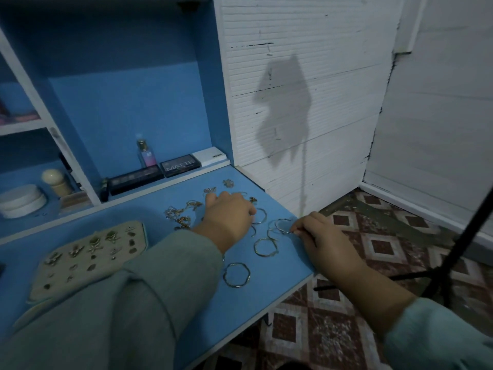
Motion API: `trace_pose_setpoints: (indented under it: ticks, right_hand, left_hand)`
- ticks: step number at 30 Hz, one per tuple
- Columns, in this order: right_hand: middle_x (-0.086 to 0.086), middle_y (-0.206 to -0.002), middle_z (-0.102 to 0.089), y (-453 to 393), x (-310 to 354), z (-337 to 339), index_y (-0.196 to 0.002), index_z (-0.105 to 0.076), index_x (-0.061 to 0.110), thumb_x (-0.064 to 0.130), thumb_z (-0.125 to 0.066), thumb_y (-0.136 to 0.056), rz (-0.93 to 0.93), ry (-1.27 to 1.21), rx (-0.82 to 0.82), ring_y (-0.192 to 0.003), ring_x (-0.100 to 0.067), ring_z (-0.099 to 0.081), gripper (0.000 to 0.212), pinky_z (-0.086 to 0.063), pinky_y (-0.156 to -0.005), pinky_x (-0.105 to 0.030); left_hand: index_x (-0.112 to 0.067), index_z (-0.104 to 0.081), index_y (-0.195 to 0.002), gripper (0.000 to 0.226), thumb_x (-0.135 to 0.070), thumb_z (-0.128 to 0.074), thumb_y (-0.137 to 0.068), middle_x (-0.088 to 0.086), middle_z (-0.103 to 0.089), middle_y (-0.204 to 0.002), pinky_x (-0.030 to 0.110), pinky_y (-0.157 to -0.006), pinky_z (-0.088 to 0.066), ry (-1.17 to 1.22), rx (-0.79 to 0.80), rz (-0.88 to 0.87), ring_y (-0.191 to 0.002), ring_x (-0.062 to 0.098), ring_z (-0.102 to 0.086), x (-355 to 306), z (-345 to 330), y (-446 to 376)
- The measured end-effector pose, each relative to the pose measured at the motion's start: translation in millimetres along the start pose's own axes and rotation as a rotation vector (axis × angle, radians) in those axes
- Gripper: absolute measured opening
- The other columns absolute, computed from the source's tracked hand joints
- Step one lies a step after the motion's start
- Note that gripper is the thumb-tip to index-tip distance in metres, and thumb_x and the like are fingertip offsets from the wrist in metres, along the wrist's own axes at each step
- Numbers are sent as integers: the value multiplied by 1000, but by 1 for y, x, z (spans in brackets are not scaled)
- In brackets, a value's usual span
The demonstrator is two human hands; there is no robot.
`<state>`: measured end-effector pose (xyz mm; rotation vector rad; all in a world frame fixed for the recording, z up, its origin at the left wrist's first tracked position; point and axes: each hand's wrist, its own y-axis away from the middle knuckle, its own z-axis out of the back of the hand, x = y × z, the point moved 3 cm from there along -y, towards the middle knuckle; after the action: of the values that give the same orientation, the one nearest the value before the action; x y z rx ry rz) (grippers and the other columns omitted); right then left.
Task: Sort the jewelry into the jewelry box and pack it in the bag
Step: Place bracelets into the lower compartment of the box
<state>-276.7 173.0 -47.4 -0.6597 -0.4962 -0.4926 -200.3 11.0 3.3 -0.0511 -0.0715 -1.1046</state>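
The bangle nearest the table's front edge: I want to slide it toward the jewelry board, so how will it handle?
The bangle is a thin, wavy metal ring lying flat, so it probably stays stiff and feels light. On the smooth blue table it should slide easily rather than roll. It lies near the edge, so a careless push might send it off.

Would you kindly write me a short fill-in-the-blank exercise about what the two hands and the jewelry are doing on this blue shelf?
1. The right hand pinches a thin ____ at the shelf's edge.
2. The left hand rests among loose jewelry on the ____ shelf.
3. The beige earring holder lies to the ____ of the left sleeve.
4. The black palette reads ____.

Missing words: bangle; blue; left; MATTE
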Motion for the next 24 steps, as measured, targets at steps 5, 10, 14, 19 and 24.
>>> trace_pose_setpoints:
  ticks: [5, 10, 14, 19, 24]
  right_hand:
    - [-1, -90, -55, 2, -3, -3, -91, -65, 10, 8, -56, -89, 5, 12, -44, -84, -18, -53, 9, -47, -72, -40]
    - [1, -89, -53, 4, -1, -2, -90, -64, 11, 10, -54, -90, 22, 24, -61, -82, -19, -54, 9, -48, -68, -43]
    - [5, -92, -47, -1, 4, 0, -93, -62, 11, 11, -52, -92, -7, -7, -13, -83, -10, -49, 10, -45, -74, -32]
    - [8, -88, -44, -18, 29, 8, -85, -53, 17, 6, -49, -93, -64, -159, -3, -78, 6, -44, 14, -34, -72, -6]
    - [9, -75, -49, -31, 63, 10, -88, -51, 14, 12, -41, -97, -159, -229, 0, -64, 2, -44, 14, -35, -56, -3]
  left_hand:
    - [-35, -67, -96, 27, -45, -43, -95, -8, -57, -108, 41, -100, -18, -74, 29, -3, -112, 19, -43, -11, -4, -14]
    - [-26, -68, -92, 29, -27, -39, -94, -8, -58, -96, 38, -94, -21, -152, -19, -32, -101, 16, -45, -18, -2, -15]
    - [-22, -68, -90, 34, -27, -34, -95, -5, -59, -92, 38, -96, -22, -93, -62, -7, -98, 17, -49, -20, 1, -10]
    - [-24, -63, -96, 29, -35, -36, -98, -4, -68, -94, 34, -89, -22, 245, -118, 79, -91, 18, -58, -11, 16, 6]
    - [-23, -61, -92, 25, -36, -40, -97, -7, -55, -79, 26, -70, -39, 647, -81, 127, -67, 8, -48, 7, 32, 31]
